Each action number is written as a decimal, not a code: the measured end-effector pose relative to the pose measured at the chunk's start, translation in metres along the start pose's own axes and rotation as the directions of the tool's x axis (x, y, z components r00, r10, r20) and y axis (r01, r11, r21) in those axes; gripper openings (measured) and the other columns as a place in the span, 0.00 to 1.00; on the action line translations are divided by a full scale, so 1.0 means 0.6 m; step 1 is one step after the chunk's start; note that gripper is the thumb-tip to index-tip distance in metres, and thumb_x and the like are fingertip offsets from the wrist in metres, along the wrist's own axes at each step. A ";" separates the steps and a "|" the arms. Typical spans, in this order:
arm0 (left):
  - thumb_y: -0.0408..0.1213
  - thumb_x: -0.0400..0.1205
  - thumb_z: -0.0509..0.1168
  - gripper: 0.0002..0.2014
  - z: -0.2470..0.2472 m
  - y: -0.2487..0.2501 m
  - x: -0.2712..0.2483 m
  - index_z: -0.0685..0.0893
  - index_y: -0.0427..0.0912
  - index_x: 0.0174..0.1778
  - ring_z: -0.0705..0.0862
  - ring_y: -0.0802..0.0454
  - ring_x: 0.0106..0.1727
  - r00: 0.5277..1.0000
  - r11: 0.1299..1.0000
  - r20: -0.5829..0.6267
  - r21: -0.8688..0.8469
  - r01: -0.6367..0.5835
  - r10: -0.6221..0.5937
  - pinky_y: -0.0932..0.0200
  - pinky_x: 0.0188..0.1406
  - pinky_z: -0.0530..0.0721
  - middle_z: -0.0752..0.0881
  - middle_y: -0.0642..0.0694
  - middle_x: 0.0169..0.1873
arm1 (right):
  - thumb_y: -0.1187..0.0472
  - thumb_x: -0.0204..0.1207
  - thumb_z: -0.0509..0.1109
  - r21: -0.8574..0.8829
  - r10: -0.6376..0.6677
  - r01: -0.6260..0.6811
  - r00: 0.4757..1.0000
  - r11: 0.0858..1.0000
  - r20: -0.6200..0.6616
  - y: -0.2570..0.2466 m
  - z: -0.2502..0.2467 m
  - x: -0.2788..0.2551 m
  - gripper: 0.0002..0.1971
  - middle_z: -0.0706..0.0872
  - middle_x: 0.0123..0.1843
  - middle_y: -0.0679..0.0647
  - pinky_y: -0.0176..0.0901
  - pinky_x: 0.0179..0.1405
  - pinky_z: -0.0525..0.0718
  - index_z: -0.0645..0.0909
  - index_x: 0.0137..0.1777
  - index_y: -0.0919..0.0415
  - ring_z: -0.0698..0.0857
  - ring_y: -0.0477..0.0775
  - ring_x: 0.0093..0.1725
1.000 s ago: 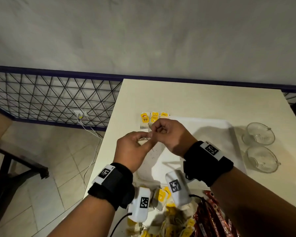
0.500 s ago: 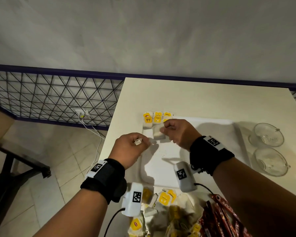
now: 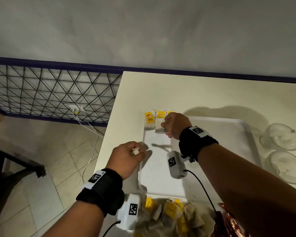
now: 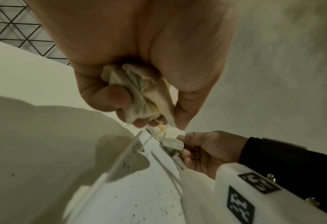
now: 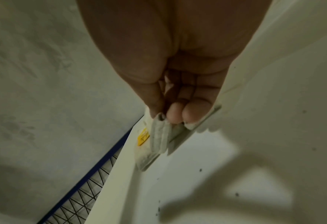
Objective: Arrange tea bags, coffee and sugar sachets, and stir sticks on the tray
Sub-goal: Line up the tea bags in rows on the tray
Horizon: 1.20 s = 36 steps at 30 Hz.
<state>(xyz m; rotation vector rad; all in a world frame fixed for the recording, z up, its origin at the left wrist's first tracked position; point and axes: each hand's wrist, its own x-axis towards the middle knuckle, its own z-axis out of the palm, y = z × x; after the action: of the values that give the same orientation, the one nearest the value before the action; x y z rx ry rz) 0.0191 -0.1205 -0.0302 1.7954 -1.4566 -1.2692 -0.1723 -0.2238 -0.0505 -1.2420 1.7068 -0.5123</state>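
A white tray (image 3: pixel 212 151) lies on the cream table. Along its far left edge stands a row of tea bags with yellow tags (image 3: pixel 149 119). My right hand (image 3: pixel 173 127) pinches a pale tea bag (image 3: pixel 159 126) and holds it against that row; the right wrist view shows the tea bag (image 5: pixel 159 136) between thumb and fingers. My left hand (image 3: pixel 128 157) hovers at the tray's left rim, fingers curled round a bunch of crumpled tea bags (image 4: pixel 139 94), one corner (image 3: pixel 135 151) poking out. A heap of loose tea bags (image 3: pixel 167 212) lies at the tray's near edge.
Two clear glass cups (image 3: pixel 280 135) (image 3: pixel 287 168) stand right of the tray. Red-brown sachets (image 3: pixel 227 223) lie beside the tea bag heap. The table's left edge drops to a tiled floor with a cable (image 3: pixel 91 146) and a wire railing (image 3: pixel 50 93).
My hands have drawn apart. The right hand carried one tea bag forward to the row at the tray's far left edge; the left hand stayed near the left rim with its bunch.
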 end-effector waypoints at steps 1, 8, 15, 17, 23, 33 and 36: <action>0.35 0.77 0.73 0.04 0.000 -0.001 0.000 0.87 0.47 0.37 0.79 0.72 0.23 1.000 1.000 0.002 0.001 -0.001 0.001 0.72 0.28 0.72 0.84 0.70 0.27 | 0.64 0.74 0.73 0.004 0.014 -0.014 1.000 1.000 0.009 0.000 0.001 0.000 0.10 0.82 0.28 0.57 0.45 0.31 0.85 0.76 0.36 0.55 0.80 0.53 0.21; 0.34 0.77 0.73 0.08 0.002 0.001 -0.003 0.86 0.52 0.35 0.78 0.71 0.22 1.000 1.000 0.011 -0.008 -0.004 0.004 0.73 0.29 0.72 0.84 0.70 0.25 | 0.60 0.76 0.73 -0.124 0.013 -0.018 0.999 0.992 -0.038 -0.004 0.000 0.002 0.09 0.85 0.33 0.60 0.51 0.36 0.89 0.76 0.39 0.56 0.89 0.65 0.33; 0.32 0.77 0.72 0.09 0.004 0.007 -0.011 0.85 0.50 0.35 0.77 0.72 0.20 1.000 1.000 0.017 -0.010 -0.014 0.014 0.78 0.25 0.71 0.81 0.70 0.21 | 0.53 0.75 0.73 -0.320 -0.019 0.006 0.999 0.947 -0.036 -0.015 -0.003 -0.002 0.10 0.88 0.47 0.62 0.55 0.50 0.87 0.77 0.44 0.58 0.87 0.66 0.49; 0.32 0.77 0.72 0.09 0.004 0.006 -0.012 0.85 0.50 0.35 0.77 0.73 0.21 1.000 1.000 0.015 -0.012 -0.019 0.019 0.79 0.25 0.71 0.82 0.70 0.22 | 0.51 0.75 0.73 -0.389 -0.052 0.024 0.997 0.921 -0.060 -0.014 -0.007 -0.003 0.12 0.85 0.45 0.58 0.47 0.47 0.83 0.76 0.46 0.58 0.85 0.63 0.49; 0.30 0.76 0.72 0.10 0.010 0.006 -0.017 0.86 0.52 0.34 0.80 0.74 0.27 1.000 1.000 0.004 0.002 -0.015 0.015 0.81 0.30 0.71 0.84 0.68 0.27 | 0.55 0.74 0.73 -0.539 -0.321 0.304 0.945 0.786 0.066 -0.012 -0.018 -0.022 0.03 0.81 0.46 0.51 0.42 0.44 0.77 0.83 0.43 0.52 0.81 0.56 0.47; 0.34 0.77 0.73 0.01 0.020 -0.001 -0.020 0.88 0.44 0.40 0.84 0.72 0.37 0.999 0.998 0.049 0.059 -0.005 0.002 0.83 0.36 0.73 0.86 0.65 0.41 | 0.52 0.73 0.75 -0.648 -0.256 0.303 0.952 0.699 0.169 0.005 0.005 0.013 0.15 0.84 0.62 0.48 0.44 0.56 0.79 0.85 0.60 0.46 0.82 0.57 0.61; 0.37 0.76 0.74 0.03 0.022 -0.006 -0.021 0.88 0.41 0.42 0.87 0.56 0.41 0.998 0.997 0.059 0.083 -0.006 0.001 0.77 0.38 0.77 0.87 0.64 0.41 | 0.52 0.72 0.75 -0.646 -0.258 0.308 0.950 0.699 0.174 0.008 0.008 0.013 0.15 0.85 0.61 0.48 0.45 0.55 0.79 0.85 0.60 0.46 0.83 0.58 0.60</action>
<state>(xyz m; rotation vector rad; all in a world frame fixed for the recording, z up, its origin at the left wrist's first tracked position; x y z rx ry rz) 0.0094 -0.1055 -0.0344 1.8216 -1.5655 -1.2878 -0.1707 -0.2283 -0.0598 -2.0407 1.6981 0.0049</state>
